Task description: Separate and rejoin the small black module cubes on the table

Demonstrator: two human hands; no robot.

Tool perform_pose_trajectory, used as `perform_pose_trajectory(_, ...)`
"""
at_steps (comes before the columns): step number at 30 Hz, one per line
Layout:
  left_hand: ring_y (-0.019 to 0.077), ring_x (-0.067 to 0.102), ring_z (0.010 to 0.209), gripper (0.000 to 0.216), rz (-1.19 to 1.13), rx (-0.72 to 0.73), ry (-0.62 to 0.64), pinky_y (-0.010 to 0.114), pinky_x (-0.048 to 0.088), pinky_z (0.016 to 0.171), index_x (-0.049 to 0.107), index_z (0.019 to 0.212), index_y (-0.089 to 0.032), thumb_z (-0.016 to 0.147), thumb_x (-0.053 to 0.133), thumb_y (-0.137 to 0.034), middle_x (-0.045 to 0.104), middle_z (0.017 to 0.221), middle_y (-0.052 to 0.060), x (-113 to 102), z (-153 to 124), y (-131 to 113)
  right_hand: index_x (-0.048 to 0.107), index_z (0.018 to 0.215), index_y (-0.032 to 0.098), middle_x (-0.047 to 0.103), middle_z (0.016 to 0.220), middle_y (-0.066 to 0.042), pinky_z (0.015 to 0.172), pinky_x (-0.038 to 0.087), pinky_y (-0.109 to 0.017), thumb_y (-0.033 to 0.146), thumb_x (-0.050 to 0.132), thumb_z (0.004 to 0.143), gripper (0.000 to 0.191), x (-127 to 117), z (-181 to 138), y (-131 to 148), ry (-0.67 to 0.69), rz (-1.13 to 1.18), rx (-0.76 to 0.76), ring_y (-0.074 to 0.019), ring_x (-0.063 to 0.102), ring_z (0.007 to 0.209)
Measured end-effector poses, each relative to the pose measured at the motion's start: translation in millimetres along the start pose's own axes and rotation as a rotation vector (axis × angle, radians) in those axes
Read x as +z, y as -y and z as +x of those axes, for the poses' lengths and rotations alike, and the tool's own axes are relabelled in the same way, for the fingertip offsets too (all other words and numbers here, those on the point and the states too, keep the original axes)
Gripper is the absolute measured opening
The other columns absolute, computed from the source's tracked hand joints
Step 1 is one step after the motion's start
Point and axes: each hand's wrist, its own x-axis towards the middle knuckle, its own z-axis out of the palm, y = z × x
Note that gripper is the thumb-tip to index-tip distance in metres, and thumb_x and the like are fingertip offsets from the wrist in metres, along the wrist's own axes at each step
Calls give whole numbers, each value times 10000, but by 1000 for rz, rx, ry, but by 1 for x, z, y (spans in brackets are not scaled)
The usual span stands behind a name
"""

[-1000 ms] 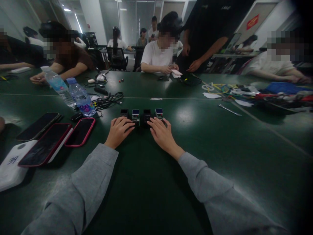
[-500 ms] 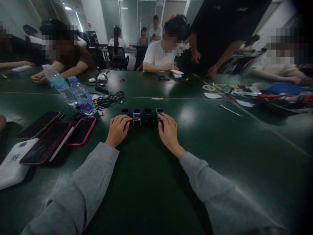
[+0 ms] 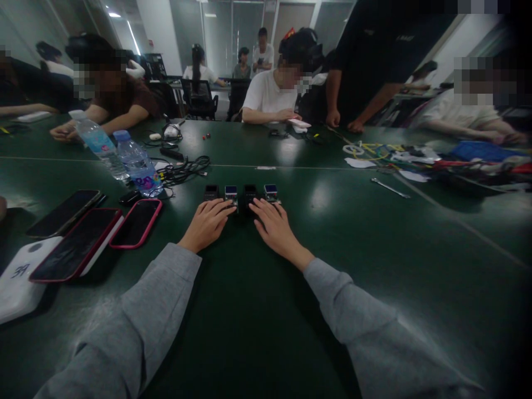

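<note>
Several small black devices stand in a row on the dark green table (image 3: 257, 310), two of them with lit blue screens: one (image 3: 230, 192) left of centre, one (image 3: 270, 192) at the right end. A plain black unit (image 3: 211, 192) stands at the left end and another (image 3: 250, 191) between the screens. My left hand (image 3: 206, 221) lies flat, fingers stretched to the left pair. My right hand (image 3: 272, 224) lies flat too, fingertips touching the right pair. Neither hand grips anything.
Two water bottles (image 3: 135, 166) and a tangle of black cables (image 3: 183, 169) lie to the left. Three phones (image 3: 135, 223) and a white box (image 3: 19, 280) sit near the left edge. A wrench (image 3: 389, 187) and colourful clutter (image 3: 436, 158) lie right. Other people sit around the table.
My right hand has slid back left from the row's right end toward its middle. My left hand has stretched its fingers a little further toward the left devices.
</note>
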Motion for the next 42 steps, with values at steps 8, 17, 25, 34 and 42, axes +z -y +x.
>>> perform_pose_trajectory(8, 250, 477, 1289, 387, -26, -19, -9, 483, 364, 1049, 545, 1317, -278, 954, 455, -182, 564, 1391, 39, 2, -1, 2, 332, 1491, 249, 296, 1558, -38, 1181, 174, -508, 271, 379, 1002, 492, 1, 0, 0, 4, -29, 1, -223, 245, 1439)
perform_pose_trajectory(17, 252, 486, 1279, 378, -35, -18, -12, 475, 371, 1046, 546, 1316, -281, 957, 460, -203, 563, 1388, 46, -1, 1, 0, 272, 1517, 284, 254, 1575, -23, 1182, 166, -509, 298, 400, 997, 535, 4, -1, 0, -11, -31, 9, -240, 212, 1448)
perform_pose_trajectory(25, 244, 518, 1226, 329, -25, -221, -212, 460, 389, 1025, 575, 1241, -258, 971, 407, -174, 606, 1308, 51, -1, 0, 5, 296, 1490, 194, 305, 1533, -102, 1137, 294, -512, 202, 346, 958, 535, 3, -1, -12, -283, 53, 290, -265, 266, 1418)
perform_pose_trajectory(34, 239, 535, 1187, 297, -52, -234, -179, 434, 431, 981, 587, 1213, -229, 982, 401, -208, 626, 1250, 70, -1, 0, 9, 482, 1356, 153, 481, 1383, -136, 1011, 459, -508, 210, 389, 943, 427, 13, -1, -27, -228, 151, 302, -286, 476, 1246)
perform_pose_trajectory(42, 242, 535, 1184, 297, -38, -235, -175, 433, 424, 978, 593, 1209, -223, 985, 399, -206, 626, 1254, 74, 0, 0, 8, 370, 1456, 198, 347, 1509, -91, 1114, 350, -508, 168, 406, 957, 501, 7, 0, -17, -191, 41, 197, -260, 300, 1400)
